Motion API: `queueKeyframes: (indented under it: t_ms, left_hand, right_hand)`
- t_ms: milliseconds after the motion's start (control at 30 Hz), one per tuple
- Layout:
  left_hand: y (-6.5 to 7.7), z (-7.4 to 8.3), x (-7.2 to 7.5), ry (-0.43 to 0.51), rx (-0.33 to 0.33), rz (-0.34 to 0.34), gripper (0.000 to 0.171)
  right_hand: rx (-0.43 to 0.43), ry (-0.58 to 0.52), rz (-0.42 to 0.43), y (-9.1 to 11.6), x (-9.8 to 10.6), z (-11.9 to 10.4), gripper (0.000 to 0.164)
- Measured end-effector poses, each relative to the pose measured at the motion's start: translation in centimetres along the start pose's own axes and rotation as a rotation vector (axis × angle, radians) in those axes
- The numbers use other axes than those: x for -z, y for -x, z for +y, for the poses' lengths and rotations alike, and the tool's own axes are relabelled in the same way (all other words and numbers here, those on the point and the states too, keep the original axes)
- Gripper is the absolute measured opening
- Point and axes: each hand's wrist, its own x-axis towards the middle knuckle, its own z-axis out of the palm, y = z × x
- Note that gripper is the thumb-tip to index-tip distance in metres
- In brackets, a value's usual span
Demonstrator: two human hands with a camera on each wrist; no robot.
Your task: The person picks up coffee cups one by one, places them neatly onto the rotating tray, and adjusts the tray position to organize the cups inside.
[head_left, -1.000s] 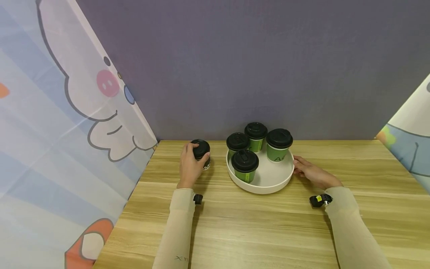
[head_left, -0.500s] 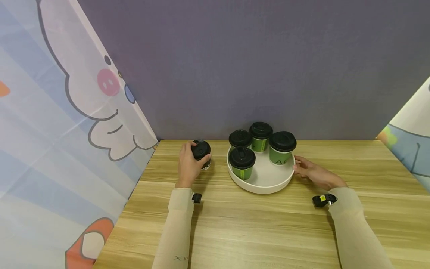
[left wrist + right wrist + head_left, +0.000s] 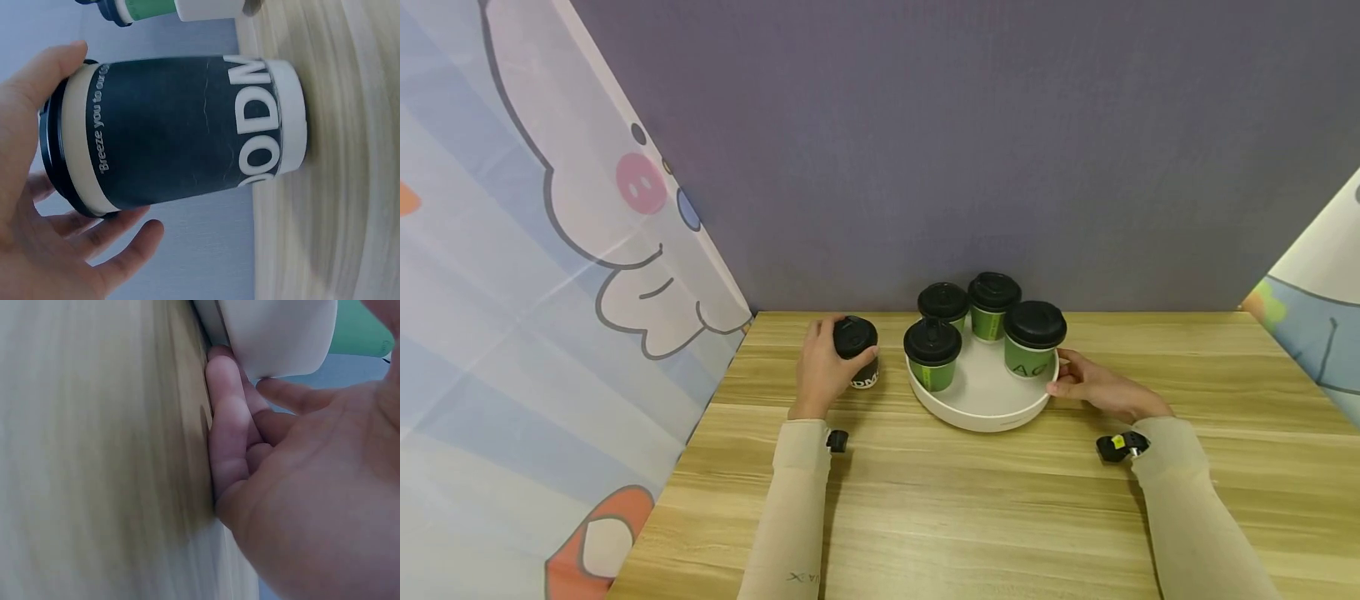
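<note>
My left hand (image 3: 826, 367) grips a black paper coffee cup (image 3: 169, 131) round its black lid, thumb on one side and fingers on the other. The cup's white base is right at the wooden table, and white lettering shows on its sleeve. My right hand (image 3: 1105, 390) holds the right edge of a round white tray (image 3: 988, 423), its fingers (image 3: 228, 419) curled low by the table against the tray's wall. On the tray stand several green paper cups with black lids, among them a front-left cup (image 3: 933, 377) and a right-hand cup (image 3: 1028, 360).
The wooden table (image 3: 985, 517) ends at a grey panel (image 3: 955, 167) close behind the tray. A printed curtain (image 3: 497, 333) hangs along the left side, and another (image 3: 1318, 308) on the right.
The tray has turned clockwise: its front cup went left and back, the rear ones right, the right-hand one towards me. My left hand has moved the black cup slightly right and nearer.
</note>
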Motion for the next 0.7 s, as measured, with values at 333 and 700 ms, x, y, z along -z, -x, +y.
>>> queueKeyframes:
  t_ms: [333,700]
  left_hand:
    - [0.0,1.0,0.6,-0.024,0.006,-0.073,0.090]
    - [0.1,2.1,1.7,-0.016,-0.045,-0.104,0.084]
  right_hand:
    - [-0.031,0.016,-0.001,0.0,-0.2,-0.2,0.090]
    - [-0.070,-0.103,0.071,0.4,0.0,-0.1,0.072]
